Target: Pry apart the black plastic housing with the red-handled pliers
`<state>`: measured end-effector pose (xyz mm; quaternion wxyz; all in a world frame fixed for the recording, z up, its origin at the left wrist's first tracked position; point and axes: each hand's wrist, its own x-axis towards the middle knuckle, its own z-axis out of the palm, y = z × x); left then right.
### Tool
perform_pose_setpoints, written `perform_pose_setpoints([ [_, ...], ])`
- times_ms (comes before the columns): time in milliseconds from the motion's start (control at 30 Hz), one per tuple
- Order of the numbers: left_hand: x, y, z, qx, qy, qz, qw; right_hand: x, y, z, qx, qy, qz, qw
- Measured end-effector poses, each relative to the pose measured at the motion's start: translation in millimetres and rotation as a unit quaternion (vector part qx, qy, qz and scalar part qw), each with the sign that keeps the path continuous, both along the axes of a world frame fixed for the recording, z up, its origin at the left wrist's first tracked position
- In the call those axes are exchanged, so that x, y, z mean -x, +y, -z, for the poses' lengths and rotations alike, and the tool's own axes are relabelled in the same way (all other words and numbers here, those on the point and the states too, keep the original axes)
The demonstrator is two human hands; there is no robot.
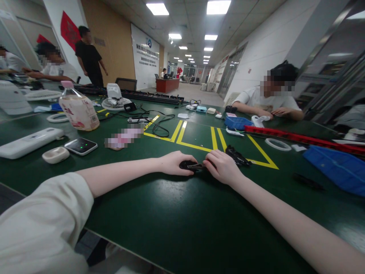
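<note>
My left hand is closed round a small, dark black piece with a thin shiny strip along it, just above the green tabletop. From the right, my right hand meets its other end, fingers curled and thumb pressed in. The fingers cover part of the piece, so its exact kind does not show. Just beyond my right hand lies a bunch of similar black parts, near the yellow tape lines.
A blue bin and a loose black part are at right. A drink bottle, a phone, a white earbud case and a small fan stand to the left. Across the table sits a person.
</note>
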<state>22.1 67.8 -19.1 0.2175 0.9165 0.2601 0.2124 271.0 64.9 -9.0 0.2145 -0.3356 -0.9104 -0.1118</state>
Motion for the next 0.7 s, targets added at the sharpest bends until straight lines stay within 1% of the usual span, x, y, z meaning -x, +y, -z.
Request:
perform_pose_setpoints([
  [233, 0.8, 0.9, 0.9, 0.011, -0.004, -0.007, 1.000, 0.1, -0.3, -0.6, 0.001, 0.000, -0.001, 1.000],
  [467, 0.7, -0.5, -2.1, 0.034, -0.002, -0.008, 0.999, 0.3, -0.6, -0.8, 0.007, 0.010, -0.002, 1.000],
  [700, 0.5, -1.2, -2.9, 0.029, 0.001, -0.014, 0.999, -1.0, 0.8, 0.8, 0.018, 0.025, 0.004, 1.000],
])
